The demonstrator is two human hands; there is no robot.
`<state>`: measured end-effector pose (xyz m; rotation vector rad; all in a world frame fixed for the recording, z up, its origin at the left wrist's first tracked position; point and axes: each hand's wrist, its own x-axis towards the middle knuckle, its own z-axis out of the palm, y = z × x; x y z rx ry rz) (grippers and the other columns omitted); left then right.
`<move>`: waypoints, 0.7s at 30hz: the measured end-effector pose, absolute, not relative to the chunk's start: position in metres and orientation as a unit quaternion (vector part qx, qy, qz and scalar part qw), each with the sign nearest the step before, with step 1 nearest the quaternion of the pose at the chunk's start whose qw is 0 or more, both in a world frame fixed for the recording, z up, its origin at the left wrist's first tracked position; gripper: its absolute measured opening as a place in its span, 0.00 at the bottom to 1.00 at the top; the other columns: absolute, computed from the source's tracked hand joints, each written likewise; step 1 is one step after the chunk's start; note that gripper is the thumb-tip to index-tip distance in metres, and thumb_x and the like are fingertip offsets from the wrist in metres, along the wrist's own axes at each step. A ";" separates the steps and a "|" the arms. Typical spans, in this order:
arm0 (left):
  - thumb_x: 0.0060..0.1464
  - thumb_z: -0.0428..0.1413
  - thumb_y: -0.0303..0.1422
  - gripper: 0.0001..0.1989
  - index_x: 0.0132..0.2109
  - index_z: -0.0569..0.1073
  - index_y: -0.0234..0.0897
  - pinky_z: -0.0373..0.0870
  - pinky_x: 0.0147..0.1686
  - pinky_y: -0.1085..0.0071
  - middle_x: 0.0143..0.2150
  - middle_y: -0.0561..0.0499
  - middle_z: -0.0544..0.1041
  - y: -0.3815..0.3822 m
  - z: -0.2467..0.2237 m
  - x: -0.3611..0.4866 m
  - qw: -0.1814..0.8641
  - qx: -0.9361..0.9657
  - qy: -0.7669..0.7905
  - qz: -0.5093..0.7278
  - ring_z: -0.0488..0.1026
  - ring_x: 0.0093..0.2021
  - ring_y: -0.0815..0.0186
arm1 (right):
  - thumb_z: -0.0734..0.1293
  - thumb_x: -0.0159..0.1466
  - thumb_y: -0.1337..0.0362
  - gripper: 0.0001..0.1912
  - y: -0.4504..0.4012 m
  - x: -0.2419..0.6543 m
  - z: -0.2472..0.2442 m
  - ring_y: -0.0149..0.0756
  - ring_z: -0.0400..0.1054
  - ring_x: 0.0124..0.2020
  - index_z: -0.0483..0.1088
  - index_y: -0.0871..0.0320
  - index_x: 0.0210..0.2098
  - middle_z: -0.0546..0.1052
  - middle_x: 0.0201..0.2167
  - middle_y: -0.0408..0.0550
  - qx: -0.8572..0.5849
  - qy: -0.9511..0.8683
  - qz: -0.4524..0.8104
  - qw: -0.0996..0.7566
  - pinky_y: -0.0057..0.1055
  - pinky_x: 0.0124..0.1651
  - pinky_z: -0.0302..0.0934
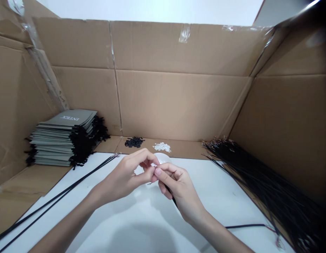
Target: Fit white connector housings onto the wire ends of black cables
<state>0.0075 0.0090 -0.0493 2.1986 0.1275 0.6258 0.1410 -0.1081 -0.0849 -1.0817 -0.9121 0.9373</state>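
Over the white tabletop (205,196), my two hands meet fingertip to fingertip. My right hand (178,181) is closed around a black cable (174,202), which shows below its fingers. Thumb and forefinger of my left hand (136,170) pinch at the cable's thin wire end, touching the right fingertips; the fingers mostly hide these wires. Just behind the fingers, a white round dish (163,155) is partly covered by the hands. Beyond it lie a pile of small white pieces (162,147) and a pile of short black tube pieces (134,142).
A stack of grey sheets or pouches with black ends (57,140) stands back left. Several black cables (73,184) lie along the left. A large bundle of black cables (257,172) fills the right side. Cardboard walls (178,102) enclose the table.
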 end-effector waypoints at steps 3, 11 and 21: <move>0.63 0.56 0.27 0.03 0.39 0.70 0.39 0.66 0.37 0.77 0.36 0.57 0.75 0.009 -0.052 0.008 0.410 0.873 0.050 0.261 0.72 0.36 0.72 | 0.72 0.62 0.50 0.18 -0.108 0.141 -0.085 0.23 0.48 0.16 0.73 0.60 0.31 0.62 0.15 0.36 -0.476 -0.398 0.415 0.666 0.26 0.21 0.41; 0.64 0.55 0.30 0.02 0.40 0.71 0.39 0.66 0.36 0.75 0.36 0.54 0.75 0.010 -0.055 0.010 0.400 0.871 0.058 0.280 0.72 0.35 0.71 | 0.73 0.62 0.52 0.15 -0.108 0.140 -0.084 0.23 0.49 0.18 0.73 0.59 0.33 0.63 0.16 0.36 -0.463 -0.388 0.418 0.679 0.25 0.21 0.42; 0.62 0.55 0.28 0.02 0.41 0.71 0.39 0.65 0.32 0.76 0.36 0.55 0.75 0.011 -0.055 0.009 0.394 0.871 0.079 0.282 0.71 0.35 0.70 | 0.72 0.63 0.52 0.15 -0.106 0.141 -0.086 0.25 0.53 0.19 0.72 0.59 0.33 0.68 0.19 0.38 -0.455 -0.397 0.420 0.677 0.26 0.25 0.47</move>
